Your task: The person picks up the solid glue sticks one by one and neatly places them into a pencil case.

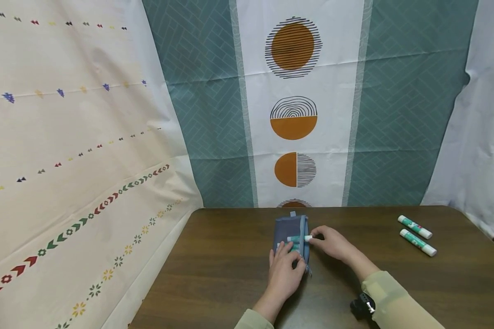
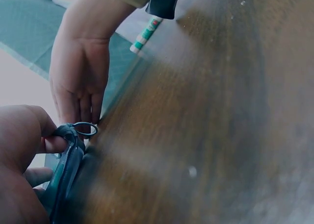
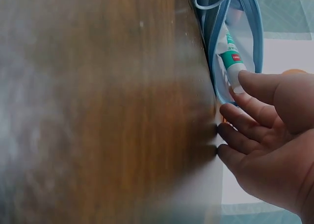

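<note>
Tube (image 3: 233, 59) in fingertip pinch of right hand (image 1: 332, 243), pouch (image 1: 284, 228) in grip of left hand (image 1: 285, 272)

The zip pouch (image 1: 281, 227) was blue-grey, the glue sticks (image 1: 417, 242) green and white, the counter (image 1: 222, 256) brown, the upper-centre curtain (image 1: 333, 105) orange-circled.

A brown wooden table (image 1: 222, 260) spreads beneath the grip, with a teal-and-white hanging (image 1: 337, 105) beyond and patterned cream cloth (image 1: 78, 146) leftward.
</note>
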`<action>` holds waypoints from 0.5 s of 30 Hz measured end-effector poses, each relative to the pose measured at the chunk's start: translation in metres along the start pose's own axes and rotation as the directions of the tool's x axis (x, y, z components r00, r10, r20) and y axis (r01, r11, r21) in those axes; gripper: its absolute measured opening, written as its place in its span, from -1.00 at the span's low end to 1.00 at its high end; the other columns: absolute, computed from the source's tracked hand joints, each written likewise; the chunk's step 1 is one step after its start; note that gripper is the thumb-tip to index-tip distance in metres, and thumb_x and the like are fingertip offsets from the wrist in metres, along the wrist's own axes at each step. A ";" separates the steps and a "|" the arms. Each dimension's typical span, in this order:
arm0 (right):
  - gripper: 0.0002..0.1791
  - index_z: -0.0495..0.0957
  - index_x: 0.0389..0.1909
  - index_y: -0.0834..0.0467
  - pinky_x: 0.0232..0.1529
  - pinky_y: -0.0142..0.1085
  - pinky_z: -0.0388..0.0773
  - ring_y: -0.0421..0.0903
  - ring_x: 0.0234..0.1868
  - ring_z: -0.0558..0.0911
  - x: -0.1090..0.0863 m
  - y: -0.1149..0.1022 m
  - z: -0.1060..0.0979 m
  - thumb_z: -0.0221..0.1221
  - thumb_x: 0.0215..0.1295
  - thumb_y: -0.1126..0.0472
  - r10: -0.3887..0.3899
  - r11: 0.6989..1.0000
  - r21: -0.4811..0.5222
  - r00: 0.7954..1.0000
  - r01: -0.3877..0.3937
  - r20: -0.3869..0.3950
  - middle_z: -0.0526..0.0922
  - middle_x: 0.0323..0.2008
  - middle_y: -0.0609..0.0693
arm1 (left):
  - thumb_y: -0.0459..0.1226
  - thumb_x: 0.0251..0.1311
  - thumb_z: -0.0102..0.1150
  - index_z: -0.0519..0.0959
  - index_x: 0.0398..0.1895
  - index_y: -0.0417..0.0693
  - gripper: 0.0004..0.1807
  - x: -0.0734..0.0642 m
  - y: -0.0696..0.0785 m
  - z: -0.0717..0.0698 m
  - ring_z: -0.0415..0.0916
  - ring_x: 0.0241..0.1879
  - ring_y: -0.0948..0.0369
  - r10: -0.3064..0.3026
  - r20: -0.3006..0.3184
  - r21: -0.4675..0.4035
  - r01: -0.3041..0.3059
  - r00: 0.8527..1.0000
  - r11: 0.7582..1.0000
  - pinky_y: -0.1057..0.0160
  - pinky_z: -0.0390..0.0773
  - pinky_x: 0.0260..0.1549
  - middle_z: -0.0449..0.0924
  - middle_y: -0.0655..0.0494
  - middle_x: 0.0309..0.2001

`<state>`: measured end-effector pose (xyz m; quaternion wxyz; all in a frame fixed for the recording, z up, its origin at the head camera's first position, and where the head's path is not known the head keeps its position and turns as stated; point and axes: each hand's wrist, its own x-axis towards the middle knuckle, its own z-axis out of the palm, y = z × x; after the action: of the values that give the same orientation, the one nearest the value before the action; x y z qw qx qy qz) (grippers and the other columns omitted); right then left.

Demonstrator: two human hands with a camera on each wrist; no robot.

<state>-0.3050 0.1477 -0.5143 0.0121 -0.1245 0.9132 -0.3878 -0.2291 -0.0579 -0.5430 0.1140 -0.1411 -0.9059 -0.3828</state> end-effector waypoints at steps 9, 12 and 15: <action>-0.68 0.69 0.10 0.32 0.25 0.23 0.59 0.19 0.16 0.66 0.006 -0.004 0.009 0.33 0.56 0.16 -0.017 0.999 -0.031 1.000 0.017 0.002 0.70 0.15 0.26 | -0.23 0.36 0.24 0.64 -0.50 0.16 -0.77 -0.001 0.000 0.000 0.28 0.61 -0.23 0.005 -0.004 -0.006 -0.005 1.000 1.000 -0.56 0.03 0.52 0.58 -0.13 0.47; -0.69 0.70 0.09 0.31 0.27 0.24 0.59 0.21 0.18 0.67 0.008 -0.004 0.011 0.34 0.55 0.16 -0.023 0.999 -0.049 1.000 0.023 0.002 0.71 0.14 0.25 | -0.23 0.37 0.24 0.64 -0.50 0.16 -0.77 -0.001 0.001 0.000 0.28 0.61 -0.23 0.005 -0.004 -0.004 -0.005 1.000 1.000 -0.56 0.02 0.52 0.58 -0.13 0.47; -0.73 0.72 0.04 0.28 0.27 0.24 0.59 0.21 0.18 0.67 0.009 -0.004 0.013 0.36 0.53 0.15 -0.035 0.997 -0.064 0.999 0.035 -0.001 0.71 0.13 0.24 | -0.24 0.37 0.24 0.65 -0.50 0.16 -0.77 -0.001 0.000 0.000 0.28 0.61 -0.23 0.006 -0.002 -0.005 -0.006 1.000 1.000 -0.56 0.02 0.52 0.58 -0.13 0.47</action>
<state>-0.3112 0.1339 -0.5194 0.0001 -0.1404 0.9229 -0.3586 -0.2285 -0.0580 -0.5432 0.1155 -0.1436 -0.9045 -0.3847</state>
